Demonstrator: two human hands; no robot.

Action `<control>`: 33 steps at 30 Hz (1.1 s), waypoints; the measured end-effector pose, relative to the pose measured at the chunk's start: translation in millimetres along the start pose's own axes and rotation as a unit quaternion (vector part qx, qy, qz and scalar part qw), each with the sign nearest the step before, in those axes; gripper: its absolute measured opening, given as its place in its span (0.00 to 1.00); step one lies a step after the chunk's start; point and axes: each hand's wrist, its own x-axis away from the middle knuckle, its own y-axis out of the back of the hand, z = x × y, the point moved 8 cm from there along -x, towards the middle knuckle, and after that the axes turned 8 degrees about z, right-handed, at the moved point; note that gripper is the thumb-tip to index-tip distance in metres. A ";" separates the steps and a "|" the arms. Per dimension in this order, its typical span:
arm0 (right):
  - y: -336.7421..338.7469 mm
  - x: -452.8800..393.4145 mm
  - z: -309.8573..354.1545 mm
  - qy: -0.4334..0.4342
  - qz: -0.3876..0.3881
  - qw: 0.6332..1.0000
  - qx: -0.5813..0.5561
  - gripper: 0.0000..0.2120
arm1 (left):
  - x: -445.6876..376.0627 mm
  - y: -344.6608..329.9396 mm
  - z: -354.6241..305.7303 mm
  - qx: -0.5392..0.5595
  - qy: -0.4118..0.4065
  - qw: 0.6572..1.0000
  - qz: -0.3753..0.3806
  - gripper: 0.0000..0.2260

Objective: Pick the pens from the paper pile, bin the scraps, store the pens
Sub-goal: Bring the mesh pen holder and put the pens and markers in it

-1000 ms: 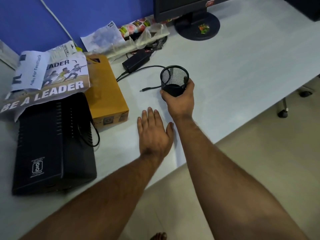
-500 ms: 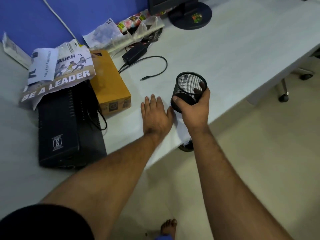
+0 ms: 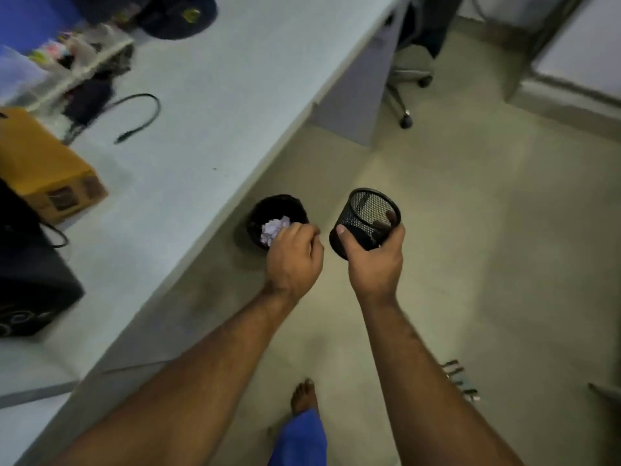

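A grey desk (image 3: 208,105) fills the left side, with a yellow box (image 3: 43,163) on it at far left. Just off its near edge a black bin (image 3: 268,210) stands on the floor, crumpled scraps (image 3: 274,228) inside. The left hand (image 3: 294,255) hovers over the bin, fingers curled; whether it grips anything cannot be told. The right hand (image 3: 374,260) clasps a tilted mesh cup (image 3: 366,218) beside the bin.

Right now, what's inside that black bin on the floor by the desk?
The black bin holds crumpled pale paper. The left hand hovers over its near side and covers part of the paper, so whatever lies deeper or under the hand cannot be seen.
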 end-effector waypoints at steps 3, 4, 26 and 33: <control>59.6 14.3 -53.5 -0.044 -0.050 0.998 -0.012 0.41 | 21.0 -54.1 -29.7 0.059 0.035 0.996 0.054 0.05; 77.8 21.1 -72.4 -0.060 -0.062 0.996 -0.010 0.40 | 30.2 -74.1 -38.4 0.079 0.044 0.993 0.077 0.06; 375.2 155.3 -558.0 -0.337 -0.354 0.871 -0.049 0.41 | 272.3 -588.6 -212.1 0.080 0.020 0.844 0.530 0.08; 415.2 153.0 -697.1 -0.350 -0.462 0.814 -0.038 0.45 | 340.6 -728.8 -212.1 -0.003 -0.096 0.815 0.571 0.09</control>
